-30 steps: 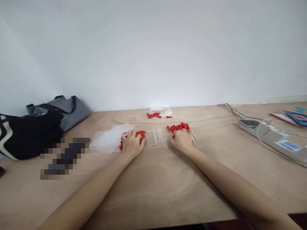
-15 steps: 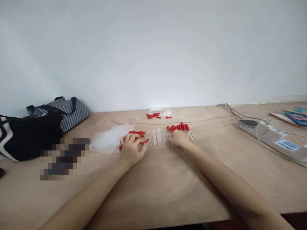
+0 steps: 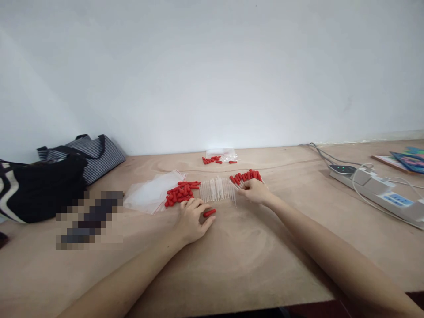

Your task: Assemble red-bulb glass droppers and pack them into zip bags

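Observation:
My left hand (image 3: pixel 194 221) is low over the table, its thumb and index finger closed about a red rubber dropper bulb (image 3: pixel 209 213). Just beyond it lies a heap of similar red bulbs (image 3: pixel 179 194). A row of thin clear tubes (image 3: pixel 217 189) lies side by side between my hands. My right hand (image 3: pixel 254 192) is pinched at the right end of this row, beside a slanted tube (image 3: pixel 236 202). Its fingers hide whatever is between them. Behind that hand, a row of red-bulbed droppers (image 3: pixel 245 176) lies with their tubes partly covered.
Clear zip bags (image 3: pixel 152 192) lie left of the bulb heap. Farther back are a small bag (image 3: pixel 220 153) with tubes and more red bulbs (image 3: pixel 211 160). Cloth bags (image 3: pixel 43 185) stand at left; a power strip (image 3: pixel 394 198) with cables lies at right.
My left hand has moved from the heap toward me and slightly right, bringing a red bulb. My right hand has shifted slightly right, and the slanted tube now shows at the row's end.

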A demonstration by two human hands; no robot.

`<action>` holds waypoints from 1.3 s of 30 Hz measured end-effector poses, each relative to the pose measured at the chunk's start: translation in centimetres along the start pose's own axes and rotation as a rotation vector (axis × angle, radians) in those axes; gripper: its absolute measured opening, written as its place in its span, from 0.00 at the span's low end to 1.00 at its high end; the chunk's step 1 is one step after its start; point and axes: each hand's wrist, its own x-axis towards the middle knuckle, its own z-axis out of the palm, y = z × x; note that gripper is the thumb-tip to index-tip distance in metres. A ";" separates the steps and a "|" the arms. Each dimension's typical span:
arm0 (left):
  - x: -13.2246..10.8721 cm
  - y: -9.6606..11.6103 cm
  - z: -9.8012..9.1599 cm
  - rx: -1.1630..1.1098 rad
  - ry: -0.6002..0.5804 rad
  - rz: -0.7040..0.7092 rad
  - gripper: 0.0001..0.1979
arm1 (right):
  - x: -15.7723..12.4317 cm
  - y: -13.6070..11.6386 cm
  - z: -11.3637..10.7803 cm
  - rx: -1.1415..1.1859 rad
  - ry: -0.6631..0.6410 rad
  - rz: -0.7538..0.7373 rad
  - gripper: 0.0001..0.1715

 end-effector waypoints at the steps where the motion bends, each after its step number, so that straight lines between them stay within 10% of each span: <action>1: 0.0 0.0 0.1 -0.011 -0.016 -0.008 0.09 | -0.4 0.1 0.0 0.026 -0.017 -0.047 0.14; 10: -0.4 0.1 0.1 -0.036 -0.029 -0.069 0.07 | -5.4 1.8 2.0 0.053 0.026 -0.640 0.10; 24: -0.4 0.0 -0.2 -0.096 -0.137 -0.175 0.06 | -4.7 0.4 3.4 0.076 -0.008 -0.410 0.09; 39: -0.4 0.4 0.3 -0.128 -0.130 -0.160 0.06 | -5.5 -0.5 4.1 0.185 0.234 -0.573 0.08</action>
